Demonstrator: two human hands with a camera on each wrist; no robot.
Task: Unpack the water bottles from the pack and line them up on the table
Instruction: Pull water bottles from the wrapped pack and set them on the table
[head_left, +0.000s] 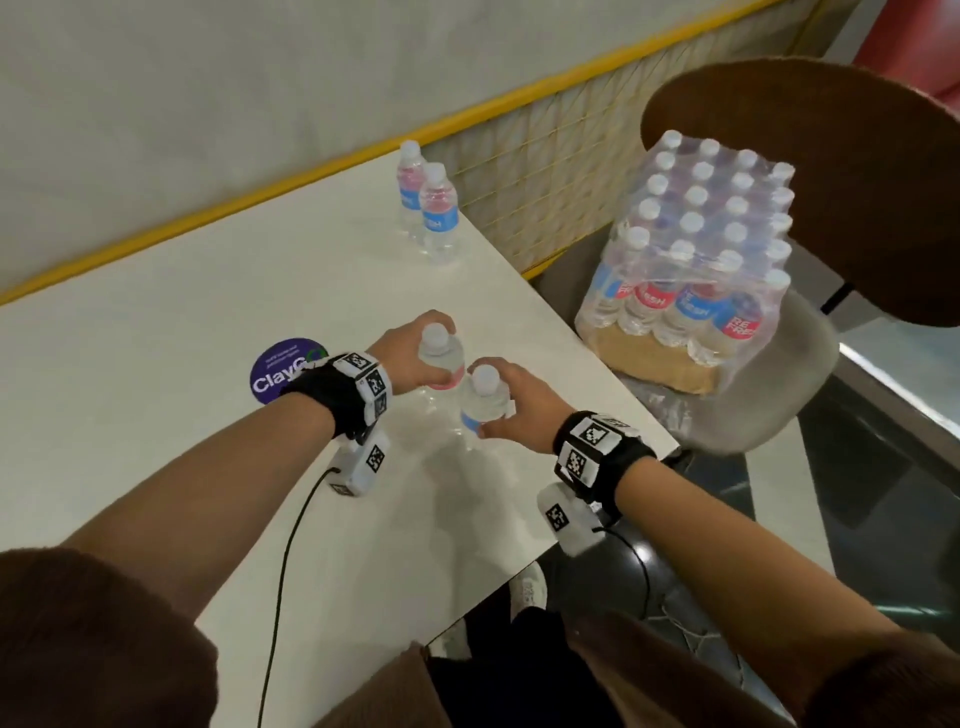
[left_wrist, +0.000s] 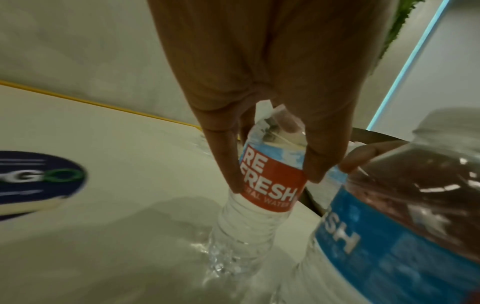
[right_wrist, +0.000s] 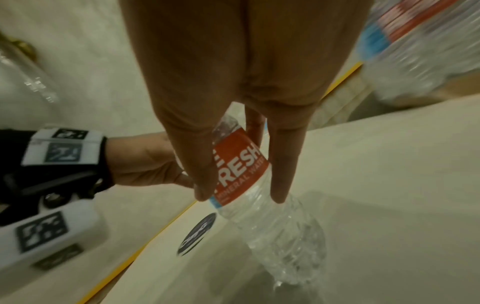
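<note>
I hold one bottle (head_left: 440, 358) in my left hand (head_left: 410, 353) and a second bottle (head_left: 483, 397) in my right hand (head_left: 519, 402), fingers curled round each at the label, the two side by side and upright near the surface's (head_left: 156, 364) right edge; whether their bases touch it I cannot tell. Two more bottles (head_left: 428, 205) stand touching at the far right corner. The wrapped pack (head_left: 696, 249) sits on a chair (head_left: 769, 395) beside that right edge, and a round sticker (head_left: 280, 369) lies just left of my left wrist.

Both forearms extended forward, left hand (head_left: 410, 358) and right hand (head_left: 519, 408) side by side, fingers curled downward
</note>
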